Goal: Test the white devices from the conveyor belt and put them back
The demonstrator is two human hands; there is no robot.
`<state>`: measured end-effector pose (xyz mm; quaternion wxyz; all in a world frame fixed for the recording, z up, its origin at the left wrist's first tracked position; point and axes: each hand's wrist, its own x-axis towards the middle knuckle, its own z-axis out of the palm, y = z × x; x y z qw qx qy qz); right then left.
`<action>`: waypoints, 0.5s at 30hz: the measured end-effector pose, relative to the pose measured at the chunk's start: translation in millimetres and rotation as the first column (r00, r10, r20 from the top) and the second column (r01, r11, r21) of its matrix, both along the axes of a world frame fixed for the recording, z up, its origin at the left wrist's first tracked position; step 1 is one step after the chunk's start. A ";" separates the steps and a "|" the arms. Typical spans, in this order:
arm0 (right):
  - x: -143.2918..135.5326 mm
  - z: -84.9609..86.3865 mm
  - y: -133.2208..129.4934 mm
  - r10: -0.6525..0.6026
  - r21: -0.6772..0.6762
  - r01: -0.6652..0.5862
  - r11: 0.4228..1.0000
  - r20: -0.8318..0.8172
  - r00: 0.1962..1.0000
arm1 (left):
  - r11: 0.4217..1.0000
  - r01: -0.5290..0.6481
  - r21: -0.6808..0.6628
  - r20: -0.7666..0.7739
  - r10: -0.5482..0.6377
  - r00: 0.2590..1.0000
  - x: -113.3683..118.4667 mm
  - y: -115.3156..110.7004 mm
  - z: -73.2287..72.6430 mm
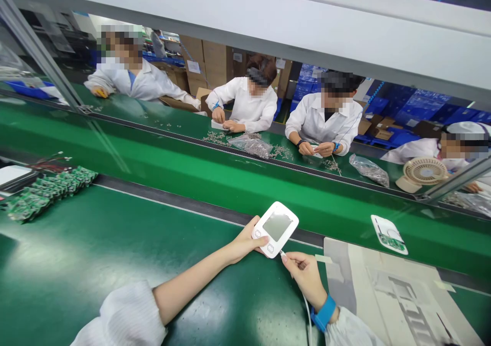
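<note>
My left hand (249, 243) grips a white handheld device (284, 244) by its lower left side, thumb on the front near two outlined buttons. The device has a grey rectangular screen (277, 226) that looks blank. Between the thumb and fingers of my right hand (305, 274) is the plug end of a white cable (308, 310), right at the device's lower edge. Whether the plug sits inside the port cannot be made out. From my right hand the cable hangs down past a blue wristband (324, 313).
Green circuit boards (49, 192) lie in a row at the left. A white casing with a circuit board (389, 234) rests on the green conveyor belt (184, 175). Taped sheets (360, 279) cover the bench at right. Beyond the belt, several co-workers sit by bags of small parts (251, 145) and a fan (425, 171).
</note>
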<state>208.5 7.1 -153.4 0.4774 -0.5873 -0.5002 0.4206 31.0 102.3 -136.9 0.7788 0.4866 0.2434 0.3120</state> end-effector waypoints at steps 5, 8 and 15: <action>-0.8 3.9 -0.8 0.016 -0.007 -0.015 1.000 0.027 1.000 | 1.000 0.005 0.020 0.005 -0.005 1.000 -0.2 0.5 -1.7; -0.9 4.3 -0.8 0.026 -0.005 -0.025 1.000 0.033 0.999 | 1.000 -0.002 0.027 -0.013 0.002 1.000 -0.5 0.8 -1.3; -1.7 6.0 -1.4 0.037 -0.013 -0.037 0.999 0.040 0.999 | 0.997 0.013 0.077 -0.041 -0.010 0.999 -0.4 0.6 -0.4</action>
